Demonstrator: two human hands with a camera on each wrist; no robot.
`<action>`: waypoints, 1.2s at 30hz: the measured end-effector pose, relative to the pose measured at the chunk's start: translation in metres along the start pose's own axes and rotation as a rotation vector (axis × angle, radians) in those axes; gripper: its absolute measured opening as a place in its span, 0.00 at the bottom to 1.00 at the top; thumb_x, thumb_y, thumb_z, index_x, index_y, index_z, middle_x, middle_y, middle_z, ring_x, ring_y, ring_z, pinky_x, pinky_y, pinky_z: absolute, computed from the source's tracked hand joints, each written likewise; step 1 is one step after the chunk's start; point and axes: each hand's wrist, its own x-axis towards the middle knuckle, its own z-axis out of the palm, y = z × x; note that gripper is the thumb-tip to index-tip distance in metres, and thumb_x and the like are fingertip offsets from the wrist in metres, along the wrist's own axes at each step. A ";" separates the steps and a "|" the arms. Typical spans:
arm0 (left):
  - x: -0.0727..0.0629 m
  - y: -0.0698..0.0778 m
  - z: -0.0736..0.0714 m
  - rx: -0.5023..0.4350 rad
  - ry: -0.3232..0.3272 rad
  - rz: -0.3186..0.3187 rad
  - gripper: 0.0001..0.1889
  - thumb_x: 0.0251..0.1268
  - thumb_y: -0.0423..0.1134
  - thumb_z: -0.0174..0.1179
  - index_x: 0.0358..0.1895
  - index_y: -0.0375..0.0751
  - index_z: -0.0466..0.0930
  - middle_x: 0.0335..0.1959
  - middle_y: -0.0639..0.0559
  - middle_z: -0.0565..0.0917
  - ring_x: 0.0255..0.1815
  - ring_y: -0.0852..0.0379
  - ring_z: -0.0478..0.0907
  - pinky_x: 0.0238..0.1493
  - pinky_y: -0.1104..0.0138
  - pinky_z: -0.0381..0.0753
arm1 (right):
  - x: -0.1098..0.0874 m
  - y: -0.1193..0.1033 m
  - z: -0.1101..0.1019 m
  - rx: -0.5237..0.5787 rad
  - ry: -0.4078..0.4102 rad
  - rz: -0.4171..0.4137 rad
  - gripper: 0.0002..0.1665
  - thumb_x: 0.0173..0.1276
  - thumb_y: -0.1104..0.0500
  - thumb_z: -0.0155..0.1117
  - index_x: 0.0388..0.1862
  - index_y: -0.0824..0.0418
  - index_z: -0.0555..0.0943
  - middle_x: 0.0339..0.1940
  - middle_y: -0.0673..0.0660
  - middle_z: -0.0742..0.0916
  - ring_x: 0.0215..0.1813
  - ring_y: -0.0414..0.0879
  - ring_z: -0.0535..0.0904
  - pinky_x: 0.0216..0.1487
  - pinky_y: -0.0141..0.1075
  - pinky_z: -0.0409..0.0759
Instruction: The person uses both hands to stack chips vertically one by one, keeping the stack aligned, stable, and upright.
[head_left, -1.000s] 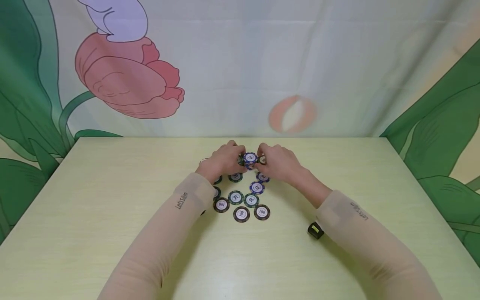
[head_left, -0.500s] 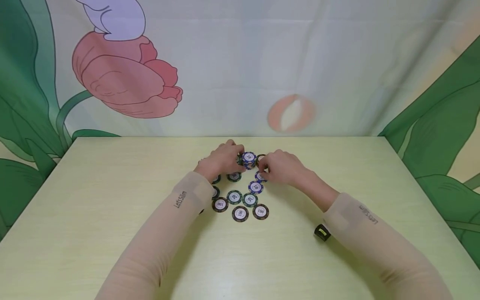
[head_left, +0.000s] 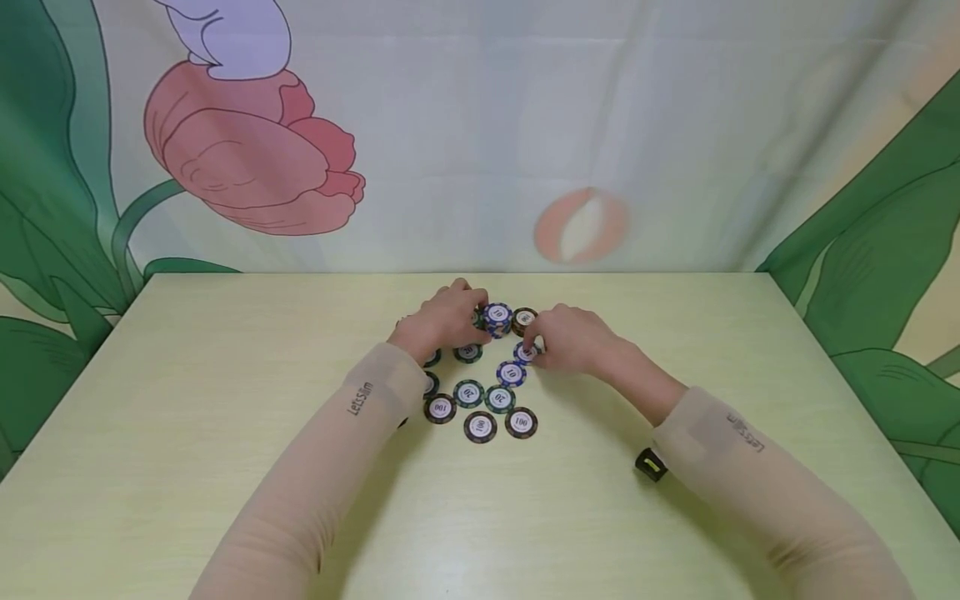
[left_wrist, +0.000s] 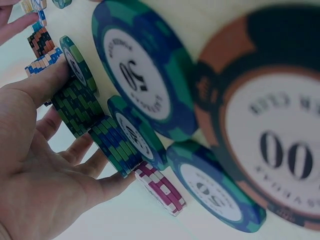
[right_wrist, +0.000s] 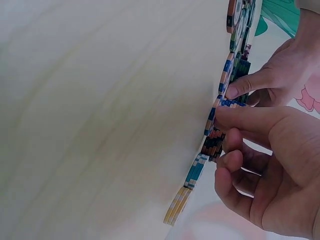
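My left hand (head_left: 444, 317) grips a row of poker chip stacks at the back of the layout. In the left wrist view its thumb lies on the near side of a dark green chip stack (left_wrist: 77, 107), and fingers bend behind it and a blue-green stack (left_wrist: 116, 145). Just right of that thumb stands a stack of blue 10 chips (head_left: 498, 317). My right hand (head_left: 573, 337) pinches the edge of a blue poker chip (head_left: 526, 354) in front of the stacks, its other fingers curled. A stack of black-and-orange chips (head_left: 524, 321) stands behind it.
Another blue 10 chip (head_left: 512, 373), green 20 chips (head_left: 499, 398) and black-rimmed 100 chips (head_left: 480, 427) lie flat nearer me. The left wrist view shows a short pink-and-white stack (left_wrist: 160, 189). Teal (right_wrist: 195, 171) and yellow (right_wrist: 177, 206) stacks end the row.
My right hand has left the back stacks and come nearer me to the blue chip, uncovering the black-and-orange stack. My left hand keeps its place.
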 end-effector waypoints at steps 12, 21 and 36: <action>0.004 -0.002 0.003 0.016 0.019 0.018 0.28 0.70 0.49 0.68 0.68 0.44 0.73 0.70 0.40 0.66 0.66 0.42 0.67 0.63 0.45 0.71 | -0.004 0.006 -0.003 0.004 -0.064 0.009 0.25 0.60 0.60 0.75 0.58 0.58 0.85 0.36 0.54 0.87 0.31 0.47 0.77 0.36 0.44 0.78; 0.004 -0.003 0.002 0.011 0.024 0.009 0.28 0.70 0.49 0.67 0.69 0.44 0.73 0.70 0.41 0.66 0.67 0.42 0.66 0.64 0.44 0.70 | -0.001 0.011 -0.004 0.065 -0.112 -0.006 0.23 0.63 0.59 0.75 0.57 0.59 0.84 0.30 0.52 0.84 0.32 0.46 0.79 0.36 0.42 0.78; 0.003 -0.003 0.004 0.005 0.023 0.007 0.29 0.70 0.50 0.67 0.69 0.45 0.72 0.71 0.40 0.65 0.68 0.42 0.65 0.64 0.44 0.70 | 0.000 0.014 -0.002 0.021 -0.100 -0.060 0.23 0.61 0.54 0.72 0.52 0.63 0.82 0.30 0.50 0.84 0.31 0.46 0.79 0.37 0.42 0.78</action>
